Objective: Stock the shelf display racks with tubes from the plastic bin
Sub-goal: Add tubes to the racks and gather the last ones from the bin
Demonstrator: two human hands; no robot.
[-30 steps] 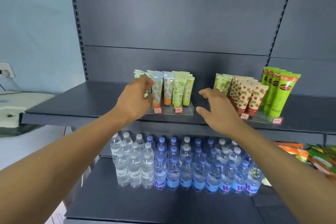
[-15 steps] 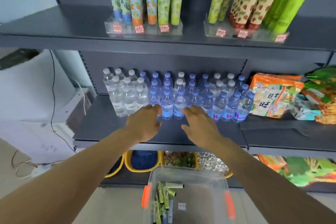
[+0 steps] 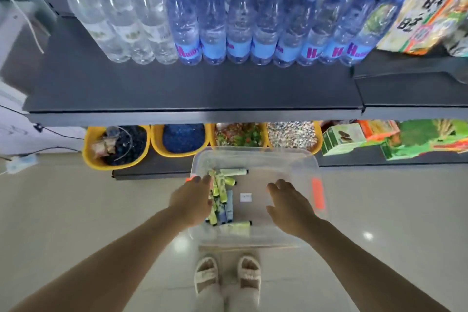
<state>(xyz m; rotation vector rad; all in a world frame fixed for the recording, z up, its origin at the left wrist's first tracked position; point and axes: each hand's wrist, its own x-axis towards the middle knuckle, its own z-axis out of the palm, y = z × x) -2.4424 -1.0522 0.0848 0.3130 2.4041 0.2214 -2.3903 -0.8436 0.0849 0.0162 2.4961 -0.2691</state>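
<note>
A clear plastic bin (image 3: 255, 157) with orange latches sits on the floor in front of my feet. Several small tubes (image 3: 222, 191), green, yellow and blue, lie in a loose pile along its left side. My left hand (image 3: 191, 200) hovers over the pile's left edge with fingers spread and nothing in it. Over the bin's bare right half is my right hand (image 3: 291, 206), also open and holding nothing. The display racks on the upper shelf are out of view.
A dark shelf (image 3: 192, 94) juts out above the bin, carrying rows of water bottles (image 3: 215, 20) and snack bags (image 3: 428, 5). Yellow tubs (image 3: 116, 145) of loose goods and green boxes (image 3: 347, 138) line the bottom shelf. Tiled floor surrounds the bin.
My view has tilted down from the tube racks to the floor. Both hands have dropped from the upper shelf, past the bottles, to just above the bin.
</note>
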